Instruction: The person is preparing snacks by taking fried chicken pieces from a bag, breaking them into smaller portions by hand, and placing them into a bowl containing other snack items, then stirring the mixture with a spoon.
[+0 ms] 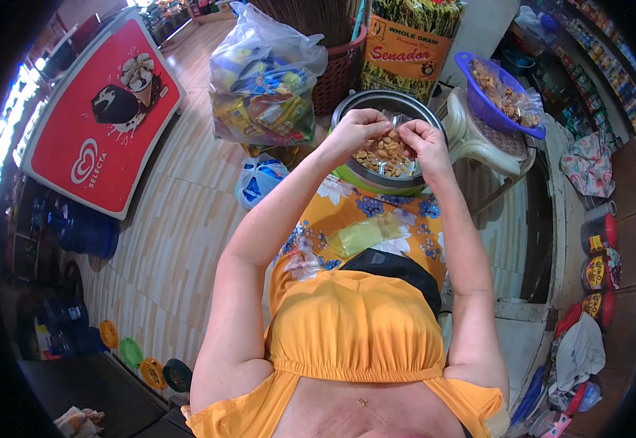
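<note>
My left hand [366,130] and my right hand [424,143] pinch the top of a small clear plastic bag [388,143] between thumbs and fingers. Peanuts appear inside the bag, though its lower outline is hard to tell from what lies behind it. Both hands are above a round metal pot [345,104] with a green outer side, which holds loose peanuts [375,164]. On my lap, over the orange floral cloth [370,205], lies a yellowish clear plastic packet [359,235].
Ahead stand a plastic bag of snack packs [266,93], a red woven basket [339,71] and a rice sack [405,49]. At right, a purple colander [476,101] of filled bags rests on a white chair [452,123]. A red freezer [104,115] stands left.
</note>
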Tool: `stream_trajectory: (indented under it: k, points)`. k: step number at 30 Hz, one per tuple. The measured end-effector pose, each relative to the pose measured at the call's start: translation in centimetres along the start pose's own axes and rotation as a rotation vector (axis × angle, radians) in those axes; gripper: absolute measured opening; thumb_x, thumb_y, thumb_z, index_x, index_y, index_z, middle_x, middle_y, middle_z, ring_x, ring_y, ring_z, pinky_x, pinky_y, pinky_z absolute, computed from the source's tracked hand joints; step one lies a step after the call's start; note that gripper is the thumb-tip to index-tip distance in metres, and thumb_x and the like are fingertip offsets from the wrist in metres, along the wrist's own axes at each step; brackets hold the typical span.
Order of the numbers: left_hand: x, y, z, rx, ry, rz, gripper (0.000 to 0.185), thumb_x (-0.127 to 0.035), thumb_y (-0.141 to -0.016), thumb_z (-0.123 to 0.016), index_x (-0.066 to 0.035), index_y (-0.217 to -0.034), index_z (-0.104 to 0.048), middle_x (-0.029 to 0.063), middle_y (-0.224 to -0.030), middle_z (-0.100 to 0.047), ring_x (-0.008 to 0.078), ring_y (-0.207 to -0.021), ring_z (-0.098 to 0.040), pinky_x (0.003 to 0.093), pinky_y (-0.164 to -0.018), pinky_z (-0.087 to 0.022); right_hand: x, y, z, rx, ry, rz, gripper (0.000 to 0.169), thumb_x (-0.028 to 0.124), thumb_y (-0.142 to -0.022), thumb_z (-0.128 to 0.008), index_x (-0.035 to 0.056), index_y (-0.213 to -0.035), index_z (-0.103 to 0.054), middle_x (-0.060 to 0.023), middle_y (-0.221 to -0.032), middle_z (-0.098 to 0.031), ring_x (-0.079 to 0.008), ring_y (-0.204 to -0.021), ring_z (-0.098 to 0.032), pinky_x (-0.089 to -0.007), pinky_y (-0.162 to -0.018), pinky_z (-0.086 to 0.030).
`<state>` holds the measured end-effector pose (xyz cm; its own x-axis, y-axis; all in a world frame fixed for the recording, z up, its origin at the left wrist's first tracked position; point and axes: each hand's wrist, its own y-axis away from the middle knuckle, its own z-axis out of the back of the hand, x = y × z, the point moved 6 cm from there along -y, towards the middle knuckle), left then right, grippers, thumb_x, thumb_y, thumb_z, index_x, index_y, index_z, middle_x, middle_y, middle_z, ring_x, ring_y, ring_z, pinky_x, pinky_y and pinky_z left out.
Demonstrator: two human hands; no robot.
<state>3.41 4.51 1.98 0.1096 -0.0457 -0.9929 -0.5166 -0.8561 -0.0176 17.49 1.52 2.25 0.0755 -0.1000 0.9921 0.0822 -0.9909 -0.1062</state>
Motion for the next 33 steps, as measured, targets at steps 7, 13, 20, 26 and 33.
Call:
stream_trajectory:
  k: [7, 13, 20, 26, 33]
  points:
    - [-0.1, 0.4, -0.4, 0.149, -0.006, 0.007, 0.032, -0.011, -0.08, -0.066, -0.001, -0.108, -0.055, 0.0038, -0.093, -0.063, 0.012, -0.083, -0.062, 0.0256, -0.069, -0.053, 0.0, 0.0, 0.3, -0.009, -0.109, 0.027, 0.011, 0.015, -0.087, -0.057, 0.0049, -0.086, -0.062, 0.0023, -0.067, -0.057, -0.0039, -0.053, -0.05, -0.0174, -0.049, -0.039]
    - [0.7, 0.0, 0.0, 0.111, 0.115, -0.028, 0.035, -0.009, -0.08, -0.065, 0.001, -0.111, -0.053, 0.0073, -0.096, -0.064, 0.014, -0.085, -0.063, 0.0263, -0.071, -0.054, -0.1, 0.5, 0.8, -0.042, -0.137, -0.004, 0.017, 0.016, -0.084, -0.061, 0.0025, -0.095, -0.062, -0.0001, -0.077, -0.06, -0.0053, -0.06, -0.054, -0.018, -0.054, -0.042]
    - [1.7, -0.3, 0.1, 0.114, 0.164, -0.069, 0.035, -0.009, -0.081, -0.064, 0.003, -0.112, -0.052, 0.0099, -0.1, -0.062, 0.0137, -0.084, -0.062, 0.0267, -0.072, -0.054, -0.7, 0.9, 0.1, 0.021, -0.016, 0.07, 0.023, -0.001, -0.075, -0.066, -0.0005, -0.097, -0.06, -0.0014, -0.08, -0.062, -0.0061, -0.071, -0.056, -0.0193, -0.064, -0.047]
    - [1.6, -0.4, 0.0, 0.144, 0.183, -0.025, 0.035, -0.01, -0.082, -0.063, 0.005, -0.111, -0.052, 0.0101, -0.099, -0.062, 0.0116, -0.08, -0.061, 0.0243, -0.07, -0.052, -1.1, 0.9, 0.3, 0.011, 0.001, 0.084, 0.021, -0.002, -0.076, -0.065, -0.0004, -0.096, -0.06, -0.0016, -0.081, -0.062, -0.0059, -0.071, -0.057, -0.019, -0.065, -0.047]
    - [1.5, -0.2, -0.3, 0.138, 0.108, -0.062, 0.034, -0.013, -0.081, -0.065, 0.004, -0.109, -0.054, 0.0086, -0.094, -0.063, 0.0106, -0.077, -0.061, 0.0234, -0.07, -0.052, -0.7, 1.0, 0.2, -0.024, -0.037, 0.078, 0.014, 0.005, -0.08, -0.064, 0.0003, -0.093, -0.062, -0.0002, -0.077, -0.061, -0.0049, -0.068, -0.055, -0.0184, -0.062, -0.045]
